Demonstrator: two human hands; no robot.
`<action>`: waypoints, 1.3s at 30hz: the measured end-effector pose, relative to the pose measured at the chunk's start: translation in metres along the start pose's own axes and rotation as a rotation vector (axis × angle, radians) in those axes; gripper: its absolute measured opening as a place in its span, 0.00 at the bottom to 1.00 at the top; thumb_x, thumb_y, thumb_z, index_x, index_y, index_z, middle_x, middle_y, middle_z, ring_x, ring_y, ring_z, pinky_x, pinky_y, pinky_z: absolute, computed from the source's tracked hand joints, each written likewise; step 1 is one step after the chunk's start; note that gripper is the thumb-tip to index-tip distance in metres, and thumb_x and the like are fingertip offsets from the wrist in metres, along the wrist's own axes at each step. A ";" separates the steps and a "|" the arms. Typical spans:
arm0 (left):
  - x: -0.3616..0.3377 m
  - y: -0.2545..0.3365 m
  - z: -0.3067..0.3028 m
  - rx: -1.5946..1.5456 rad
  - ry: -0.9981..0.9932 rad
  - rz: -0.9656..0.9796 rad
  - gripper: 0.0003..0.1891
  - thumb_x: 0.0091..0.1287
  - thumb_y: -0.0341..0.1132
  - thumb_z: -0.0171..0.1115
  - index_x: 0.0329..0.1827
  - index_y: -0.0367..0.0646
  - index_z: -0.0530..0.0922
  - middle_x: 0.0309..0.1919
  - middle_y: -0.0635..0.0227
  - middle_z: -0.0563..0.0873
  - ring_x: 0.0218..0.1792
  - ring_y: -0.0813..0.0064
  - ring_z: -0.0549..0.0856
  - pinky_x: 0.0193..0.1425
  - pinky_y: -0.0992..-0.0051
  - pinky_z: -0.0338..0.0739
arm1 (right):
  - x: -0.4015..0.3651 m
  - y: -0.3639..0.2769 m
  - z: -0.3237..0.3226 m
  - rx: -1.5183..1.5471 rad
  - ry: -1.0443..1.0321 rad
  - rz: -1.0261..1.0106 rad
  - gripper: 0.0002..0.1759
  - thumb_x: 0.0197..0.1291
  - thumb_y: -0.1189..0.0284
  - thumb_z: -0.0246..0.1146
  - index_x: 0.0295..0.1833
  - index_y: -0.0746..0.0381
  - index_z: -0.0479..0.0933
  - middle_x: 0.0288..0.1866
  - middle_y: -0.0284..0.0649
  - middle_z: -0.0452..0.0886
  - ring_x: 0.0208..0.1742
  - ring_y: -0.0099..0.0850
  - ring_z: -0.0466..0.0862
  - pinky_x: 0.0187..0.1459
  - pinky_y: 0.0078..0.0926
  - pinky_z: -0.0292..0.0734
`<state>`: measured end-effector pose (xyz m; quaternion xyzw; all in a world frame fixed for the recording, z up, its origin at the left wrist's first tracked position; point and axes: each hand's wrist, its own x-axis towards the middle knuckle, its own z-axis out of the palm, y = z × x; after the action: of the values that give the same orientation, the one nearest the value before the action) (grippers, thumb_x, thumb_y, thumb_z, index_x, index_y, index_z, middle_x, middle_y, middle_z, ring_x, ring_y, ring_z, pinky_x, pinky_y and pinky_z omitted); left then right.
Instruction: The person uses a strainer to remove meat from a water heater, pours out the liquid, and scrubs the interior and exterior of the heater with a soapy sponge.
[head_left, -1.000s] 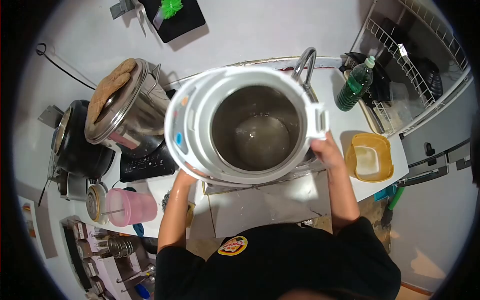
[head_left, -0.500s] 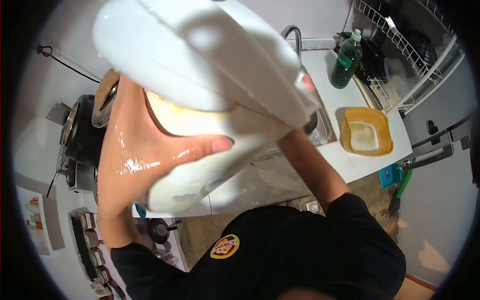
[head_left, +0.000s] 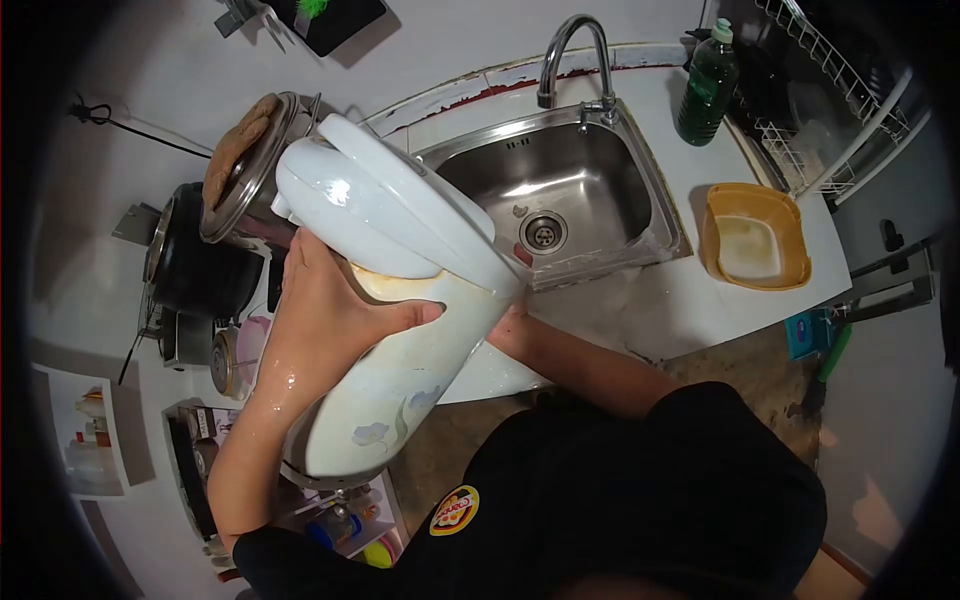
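Note:
A white electric airpot with a faded flower print is held tilted in the air, its lid end up and leaning toward the sink. My left hand is wrapped round its side below the lid, thumb lying across the front. Wet patches shine on that wrist. Behind the airpot's far side, my right hand supports it; most of those fingers are hidden. Yellowish staining runs along the seam under the lid. Just beyond is the stainless steel sink, with a drain in its basin and a curved faucet over it.
On the right of the white counter stand a yellow-brown tub and a green bottle, near a wire dish rack. Black and metal pots crowd the left side. A shelf with containers sits below left.
The airpot has come down and away from the camera, both hands moving with it. The sink basin and faucet, mostly covered before, now show.

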<state>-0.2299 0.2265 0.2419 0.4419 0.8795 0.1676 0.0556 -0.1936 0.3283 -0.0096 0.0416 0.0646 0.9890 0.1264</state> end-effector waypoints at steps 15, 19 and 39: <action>0.012 0.010 0.016 0.163 0.020 0.053 0.49 0.37 0.52 0.80 0.51 0.23 0.62 0.46 0.45 0.73 0.54 0.50 0.72 0.63 0.60 0.64 | 0.011 0.015 0.011 0.026 0.070 0.037 0.41 0.54 0.39 0.52 0.61 0.61 0.69 0.53 0.41 0.78 0.54 0.36 0.79 0.54 0.39 0.75; 0.012 0.008 0.013 0.142 0.000 0.050 0.49 0.37 0.53 0.80 0.50 0.22 0.63 0.46 0.45 0.74 0.54 0.50 0.72 0.62 0.60 0.65 | 0.012 0.016 0.014 0.000 0.069 0.046 0.40 0.54 0.40 0.52 0.60 0.62 0.69 0.52 0.41 0.78 0.52 0.36 0.79 0.53 0.39 0.76; 0.032 0.021 0.013 0.411 -0.046 0.093 0.57 0.41 0.55 0.77 0.61 0.16 0.56 0.55 0.34 0.69 0.61 0.42 0.67 0.68 0.56 0.58 | 0.003 0.024 0.022 -0.155 0.110 0.077 0.36 0.57 0.45 0.52 0.58 0.64 0.70 0.48 0.42 0.80 0.47 0.35 0.81 0.48 0.35 0.79</action>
<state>-0.2296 0.2667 0.2385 0.4877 0.8724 -0.0229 -0.0232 -0.1997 0.3089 0.0157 -0.0200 -0.0071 0.9959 0.0877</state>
